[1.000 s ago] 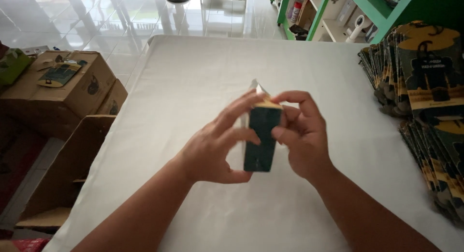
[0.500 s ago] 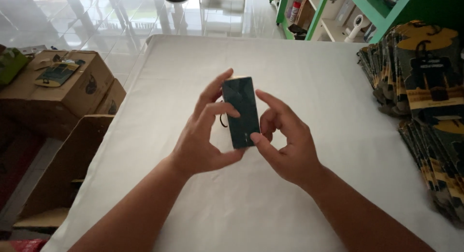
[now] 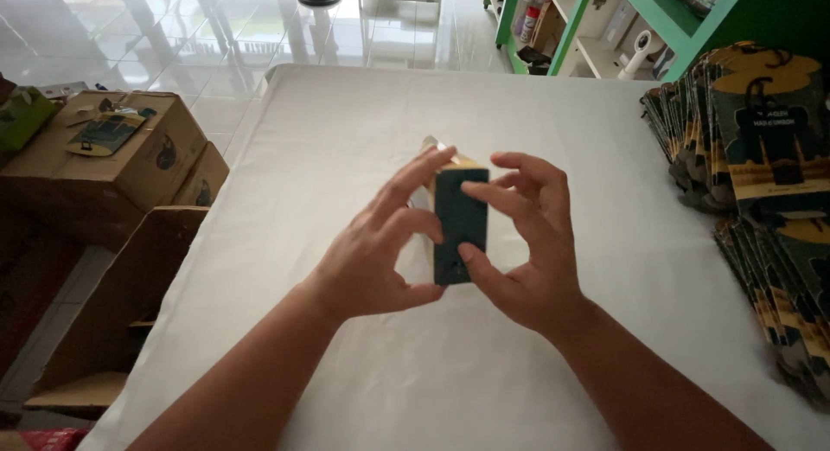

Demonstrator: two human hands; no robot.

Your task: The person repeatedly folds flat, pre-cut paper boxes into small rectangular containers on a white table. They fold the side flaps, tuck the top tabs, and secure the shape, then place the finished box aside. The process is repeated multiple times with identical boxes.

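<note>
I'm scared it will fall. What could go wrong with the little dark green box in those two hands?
The small dark green box is pinched only by fingertips of the left hand and right hand, above the white table, so it might slip and drop. Its flap looks open at the top, so whatever is inside could perhaps slide out if tipped.

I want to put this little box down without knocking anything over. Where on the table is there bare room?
The white table is bare across its far half, beyond the small dark green box, and along its left edge beside the cardboard boxes. The near middle, between the forearms, is bare too. The right edge is crowded with stacked printed packages.
</note>
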